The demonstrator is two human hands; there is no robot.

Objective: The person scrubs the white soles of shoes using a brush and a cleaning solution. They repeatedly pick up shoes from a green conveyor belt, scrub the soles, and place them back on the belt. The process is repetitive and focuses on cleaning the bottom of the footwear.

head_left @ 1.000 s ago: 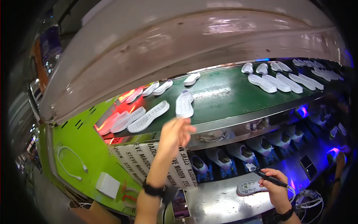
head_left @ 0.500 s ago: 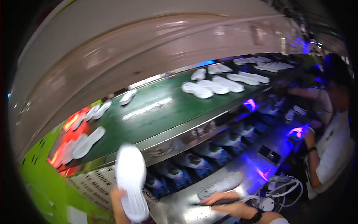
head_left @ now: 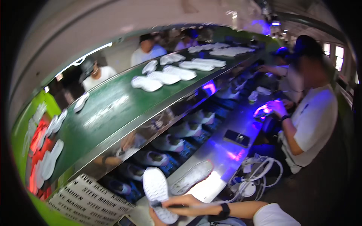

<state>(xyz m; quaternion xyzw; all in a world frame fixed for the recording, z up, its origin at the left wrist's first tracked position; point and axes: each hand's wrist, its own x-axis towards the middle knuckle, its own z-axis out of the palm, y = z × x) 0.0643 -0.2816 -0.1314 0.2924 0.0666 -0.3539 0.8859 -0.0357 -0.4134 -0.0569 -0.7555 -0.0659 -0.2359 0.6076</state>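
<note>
A white shoe sole [head_left: 155,184] is held up, tilted, at the lower middle. My left hand [head_left: 155,218], partly hidden behind the sole's lower end, is closed around it. Across the sole's lower half comes my right hand [head_left: 181,204], its fingers closed on a slim dark brush-like tool [head_left: 155,203]. The tool's dark end touches the face of the sole. Just right of the hands, a greyish sole-shaped piece [head_left: 191,177] lies on the metal bench [head_left: 211,187].
Above the bench runs a green conveyor belt [head_left: 117,122] bearing several white soles [head_left: 164,78]. Several shoes [head_left: 152,158] sit on the shelf beneath. A phone [head_left: 236,138] and white cables [head_left: 260,173] lie to the right, near a co-worker [head_left: 311,116]. A patterned board [head_left: 88,199] stands left.
The view has swung right. My left hand has brought the sole toward my right hand, over the bench. My right hand has raised the dark tool from the bench onto the sole.
</note>
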